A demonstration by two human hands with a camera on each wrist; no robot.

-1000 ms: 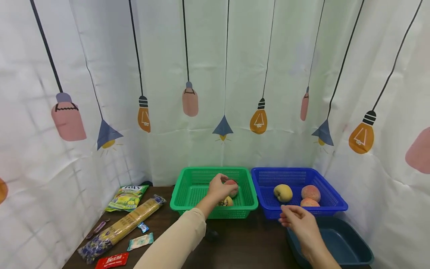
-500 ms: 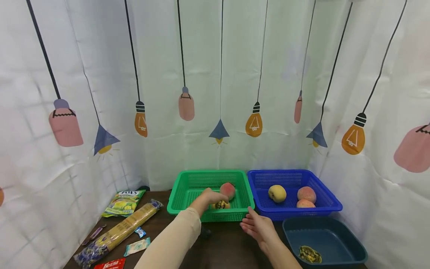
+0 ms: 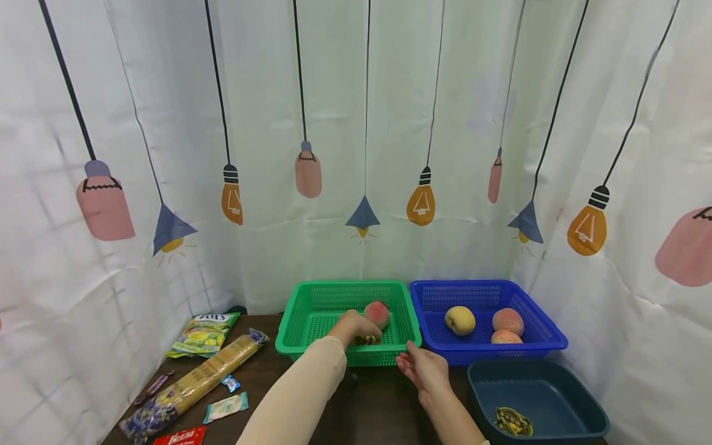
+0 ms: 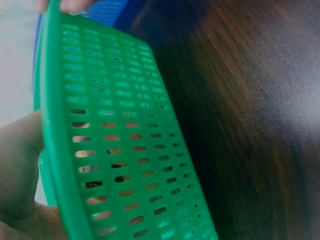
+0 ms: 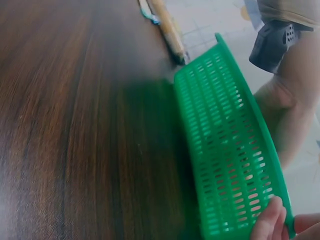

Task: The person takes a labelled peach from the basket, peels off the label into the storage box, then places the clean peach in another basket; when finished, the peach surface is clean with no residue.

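In the head view my left hand (image 3: 353,325) is down inside the green basket (image 3: 309,296), fingers bent round a small yellow and black patterned thing (image 3: 367,340). Through the slots in the left wrist view, skin shows on either side of the pattern; much of the thing is hidden. A red and yellow peach (image 3: 376,313) sits right behind that hand. My right hand (image 3: 427,371) pinches the basket's front right corner. In the right wrist view its fingers (image 5: 269,220) lie against the outer wall, with the thumb over the rim.
At right stand a blue basket (image 3: 445,290) with a yellow fruit (image 3: 460,321) and two peaches (image 3: 507,321), and a dark teal tray (image 3: 545,374) holding another patterned thing (image 3: 513,421). Pasta (image 3: 194,382), a candy bag (image 3: 204,335) and several wrapped sweets lie left.
My right hand has moved left from beside the blue basket to the green basket's corner, uncovering the patterned thing in the tray. My left hand has shifted from the peach down onto the patterned thing.
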